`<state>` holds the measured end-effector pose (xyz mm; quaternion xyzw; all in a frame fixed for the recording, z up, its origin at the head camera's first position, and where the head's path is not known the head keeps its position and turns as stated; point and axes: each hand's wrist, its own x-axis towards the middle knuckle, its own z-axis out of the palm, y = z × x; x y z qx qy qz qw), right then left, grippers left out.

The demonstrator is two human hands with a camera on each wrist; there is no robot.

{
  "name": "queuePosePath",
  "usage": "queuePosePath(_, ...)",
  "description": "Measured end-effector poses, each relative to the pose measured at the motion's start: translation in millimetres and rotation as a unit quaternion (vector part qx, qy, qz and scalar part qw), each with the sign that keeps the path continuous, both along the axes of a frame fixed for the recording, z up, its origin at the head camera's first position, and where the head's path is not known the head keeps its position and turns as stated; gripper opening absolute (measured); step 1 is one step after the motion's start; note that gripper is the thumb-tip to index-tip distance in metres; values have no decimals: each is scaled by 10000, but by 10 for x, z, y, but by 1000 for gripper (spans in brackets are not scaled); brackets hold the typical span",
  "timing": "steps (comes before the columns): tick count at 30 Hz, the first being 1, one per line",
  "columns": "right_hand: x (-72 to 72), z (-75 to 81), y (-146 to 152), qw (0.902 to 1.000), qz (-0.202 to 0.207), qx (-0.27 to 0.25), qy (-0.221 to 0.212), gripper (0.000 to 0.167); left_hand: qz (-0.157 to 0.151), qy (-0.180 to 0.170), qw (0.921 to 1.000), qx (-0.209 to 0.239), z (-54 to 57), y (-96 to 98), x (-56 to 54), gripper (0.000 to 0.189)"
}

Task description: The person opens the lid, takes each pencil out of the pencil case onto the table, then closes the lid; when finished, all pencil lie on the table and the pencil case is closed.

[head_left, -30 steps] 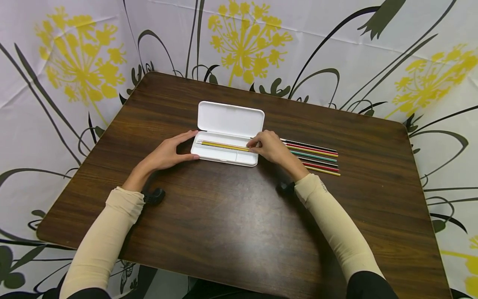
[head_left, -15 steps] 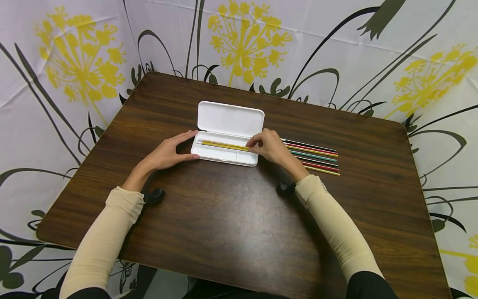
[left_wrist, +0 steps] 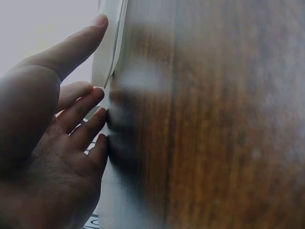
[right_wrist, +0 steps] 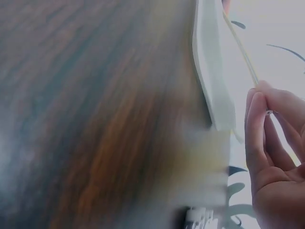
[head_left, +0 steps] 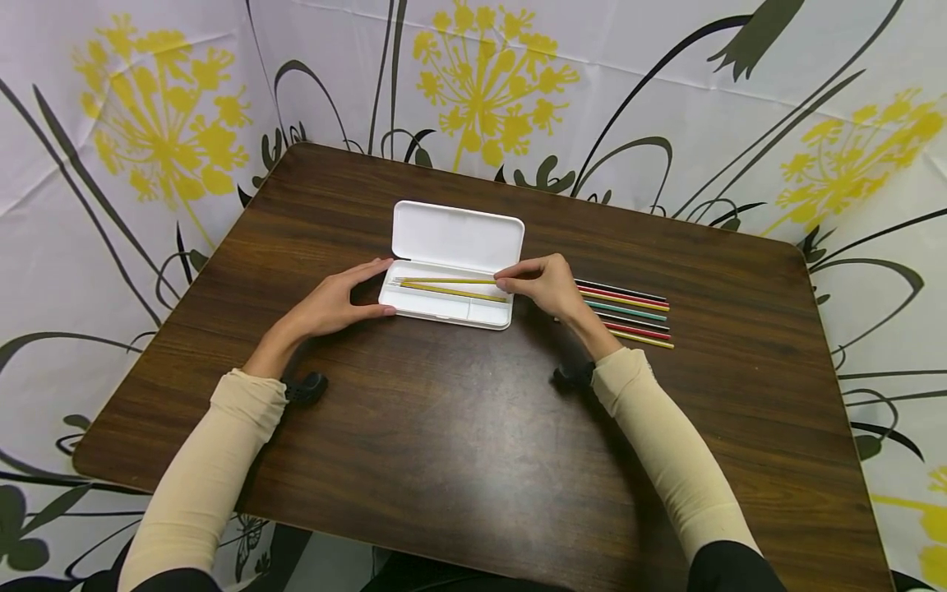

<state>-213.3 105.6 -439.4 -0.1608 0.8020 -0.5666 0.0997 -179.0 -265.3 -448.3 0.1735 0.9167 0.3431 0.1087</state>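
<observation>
A white pencil case [head_left: 457, 233] lies with its lid raised on the table. My left hand [head_left: 331, 306] steadies its left end, thumb at the front corner and fingers at the back; in the left wrist view the fingers [left_wrist: 90, 129] are stretched out. At the case's right end, my right hand [head_left: 546, 285] pinches the tip of a yellow pencil [head_left: 451, 281] between thumb and fingers. The right wrist view shows this pencil [right_wrist: 244, 52] slanting up from the case to the fingertips. A second yellow pencil [head_left: 462, 292] lies in the tray in front of it.
Several pencils in black, red, yellow and green [head_left: 629, 311] lie side by side right of the case, their left ends hidden behind my right hand. The brown wooden table [head_left: 444, 436] meets a flower-printed cloth [head_left: 333, 49] at the back.
My right hand has shifted slightly right and back, lifting the end of one yellow pencil away from the other, so the two now spread apart. My left hand has stayed in place.
</observation>
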Motion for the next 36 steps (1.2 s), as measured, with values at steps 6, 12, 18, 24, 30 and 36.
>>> queuePosePath(6,11,-12,213,9980,-311,-354,-428,21,-11,14,10000,6,3,-1,1,85)
queuePosePath(12,68,21,641,9926,-424,-733,-872,28,-16,16,10000,-48,-10,-2,-15,86)
queuePosePath(18,159,42,1197,9906,-740,-476,-1052,36,-9,8,10000,-34,-24,-7,-9,86)
queuePosePath(24,204,88,1711,9852,-1159,-461,-1179,38,29,-48,10000,-41,-20,-16,-5,85)
queuePosePath(30,305,246,2019,9846,-1330,-56,-1130,40,23,-33,9999,-94,-5,-3,10,85)
queuePosePath(36,256,197,2288,9831,-1529,317,-954,42,33,-28,9999,-97,3,4,14,85)
